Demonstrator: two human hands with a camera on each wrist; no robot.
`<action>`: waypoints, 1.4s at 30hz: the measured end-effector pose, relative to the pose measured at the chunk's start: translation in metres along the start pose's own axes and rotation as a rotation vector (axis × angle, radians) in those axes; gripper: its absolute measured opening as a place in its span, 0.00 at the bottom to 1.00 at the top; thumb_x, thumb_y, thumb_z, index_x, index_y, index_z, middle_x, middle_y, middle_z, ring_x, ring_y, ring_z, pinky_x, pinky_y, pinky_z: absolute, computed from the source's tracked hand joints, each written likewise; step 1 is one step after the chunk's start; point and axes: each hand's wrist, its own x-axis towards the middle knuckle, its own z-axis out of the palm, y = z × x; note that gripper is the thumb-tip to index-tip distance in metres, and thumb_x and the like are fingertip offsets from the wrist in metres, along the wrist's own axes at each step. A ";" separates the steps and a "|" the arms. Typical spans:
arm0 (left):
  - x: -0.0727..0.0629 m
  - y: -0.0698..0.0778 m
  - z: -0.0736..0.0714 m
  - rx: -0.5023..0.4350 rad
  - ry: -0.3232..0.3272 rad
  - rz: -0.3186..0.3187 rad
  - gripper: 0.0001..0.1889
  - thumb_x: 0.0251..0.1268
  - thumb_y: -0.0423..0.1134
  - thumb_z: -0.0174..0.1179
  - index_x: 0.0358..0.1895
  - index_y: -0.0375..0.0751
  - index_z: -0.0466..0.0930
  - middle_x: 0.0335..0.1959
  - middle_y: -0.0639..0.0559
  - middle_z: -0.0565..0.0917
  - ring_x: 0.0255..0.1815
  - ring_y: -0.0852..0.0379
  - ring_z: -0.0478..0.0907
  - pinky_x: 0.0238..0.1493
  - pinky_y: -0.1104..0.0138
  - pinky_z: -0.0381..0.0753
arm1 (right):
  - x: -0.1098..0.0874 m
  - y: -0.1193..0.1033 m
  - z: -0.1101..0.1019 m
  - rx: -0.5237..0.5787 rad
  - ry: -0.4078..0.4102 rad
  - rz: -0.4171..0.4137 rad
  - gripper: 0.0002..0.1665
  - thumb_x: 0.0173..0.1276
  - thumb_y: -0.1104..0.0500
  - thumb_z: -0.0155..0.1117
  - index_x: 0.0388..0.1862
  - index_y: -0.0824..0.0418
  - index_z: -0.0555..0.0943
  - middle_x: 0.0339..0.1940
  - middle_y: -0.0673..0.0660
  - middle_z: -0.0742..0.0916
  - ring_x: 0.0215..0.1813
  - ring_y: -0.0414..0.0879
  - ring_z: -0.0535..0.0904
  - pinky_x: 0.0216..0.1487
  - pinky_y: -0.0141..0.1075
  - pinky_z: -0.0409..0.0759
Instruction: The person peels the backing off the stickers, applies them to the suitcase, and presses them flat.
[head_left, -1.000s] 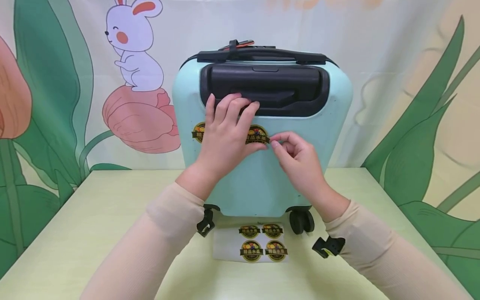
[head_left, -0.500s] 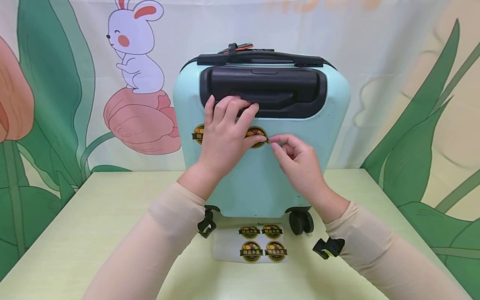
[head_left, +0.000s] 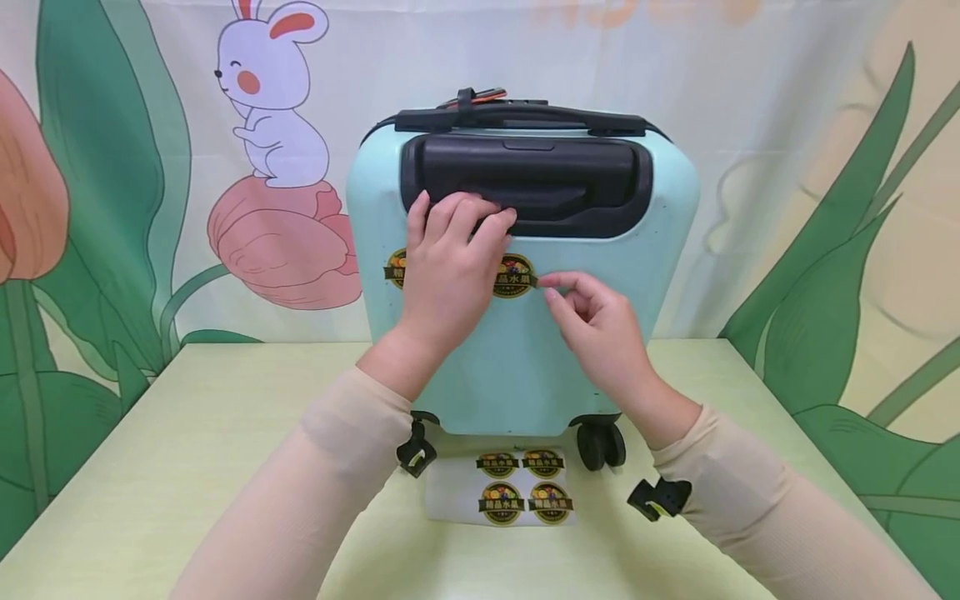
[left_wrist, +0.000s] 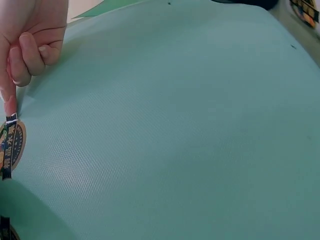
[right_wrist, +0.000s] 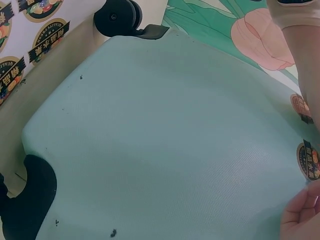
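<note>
A mint-green suitcase (head_left: pixel 517 358) stands upright on the table, its black handle panel facing me. My right hand (head_left: pixel 600 325) pinches the right end of a round black-and-gold fruit sticker (head_left: pixel 513 275) on the shell, between index finger and thumb. In the left wrist view, a small white edge shows on the sticker (left_wrist: pixel 14 145) at that fingertip. My left hand (head_left: pixel 453 271) lies over the shell with its fingers spread up to the handle recess, covering the sticker's left part. Left of this hand, a second sticker (head_left: pixel 394 271) is partly hidden.
A white sheet (head_left: pixel 450 492) with several similar stickers lies on the table (head_left: pixel 255 467) in front of the suitcase. The suitcase stands on black wheels (head_left: pixel 600 443). Behind it hangs a cloth backdrop (head_left: pixel 787 100) printed with a rabbit and plants. A black clip-like device (head_left: pixel 660 498) sits at the right wrist.
My left thumb came up across the sticker, then drew back off it, so more of the sticker shows again. My right hand stays at the sticker's right end.
</note>
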 end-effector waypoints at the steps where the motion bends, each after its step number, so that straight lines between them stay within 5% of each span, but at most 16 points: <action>1: -0.001 0.000 0.000 0.011 -0.011 0.009 0.13 0.64 0.43 0.59 0.48 0.40 0.77 0.45 0.46 0.76 0.55 0.47 0.67 0.66 0.50 0.48 | 0.000 0.000 0.000 -0.004 0.001 -0.004 0.11 0.69 0.59 0.56 0.45 0.63 0.81 0.12 0.53 0.70 0.14 0.45 0.61 0.17 0.34 0.61; 7: -0.006 -0.001 0.001 0.064 -0.067 0.059 0.38 0.42 0.60 0.70 0.52 0.36 0.71 0.49 0.43 0.73 0.57 0.45 0.64 0.66 0.48 0.48 | -0.001 0.002 -0.001 -0.013 -0.003 -0.001 0.12 0.70 0.58 0.55 0.46 0.62 0.80 0.12 0.54 0.70 0.14 0.45 0.61 0.17 0.35 0.60; 15: -0.005 0.002 0.004 0.067 -0.069 0.050 0.39 0.40 0.60 0.72 0.52 0.36 0.71 0.49 0.43 0.73 0.57 0.45 0.64 0.66 0.49 0.46 | -0.006 0.005 -0.004 -0.090 0.029 -0.044 0.12 0.69 0.59 0.56 0.47 0.62 0.82 0.13 0.53 0.69 0.14 0.45 0.60 0.18 0.34 0.59; 26: -0.001 0.007 0.006 0.059 -0.065 0.038 0.39 0.40 0.60 0.71 0.51 0.36 0.70 0.49 0.43 0.73 0.57 0.45 0.64 0.67 0.49 0.46 | -0.013 0.006 -0.005 -0.323 0.169 -0.335 0.13 0.64 0.67 0.57 0.48 0.68 0.79 0.14 0.50 0.74 0.17 0.40 0.67 0.20 0.29 0.66; 33: 0.000 0.009 0.008 0.035 -0.033 0.012 0.31 0.48 0.56 0.69 0.49 0.37 0.72 0.47 0.44 0.73 0.56 0.45 0.65 0.67 0.48 0.45 | 0.013 -0.010 -0.021 -0.536 0.289 -0.754 0.16 0.62 0.68 0.54 0.49 0.67 0.79 0.42 0.62 0.82 0.44 0.56 0.77 0.47 0.49 0.69; 37: -0.006 0.004 0.007 0.026 -0.015 0.019 0.19 0.62 0.44 0.61 0.53 0.39 0.75 0.51 0.45 0.75 0.62 0.47 0.64 0.68 0.49 0.45 | 0.026 -0.016 -0.027 -0.796 0.196 -0.729 0.24 0.63 0.64 0.56 0.60 0.65 0.74 0.59 0.61 0.77 0.63 0.56 0.68 0.63 0.56 0.55; 42: -0.042 -0.009 0.002 0.146 -0.115 0.113 0.31 0.63 0.46 0.58 0.67 0.39 0.63 0.69 0.44 0.62 0.73 0.48 0.48 0.67 0.47 0.40 | 0.029 -0.013 -0.020 -0.947 0.097 -0.647 0.32 0.62 0.58 0.62 0.64 0.66 0.68 0.61 0.63 0.74 0.68 0.56 0.60 0.66 0.61 0.45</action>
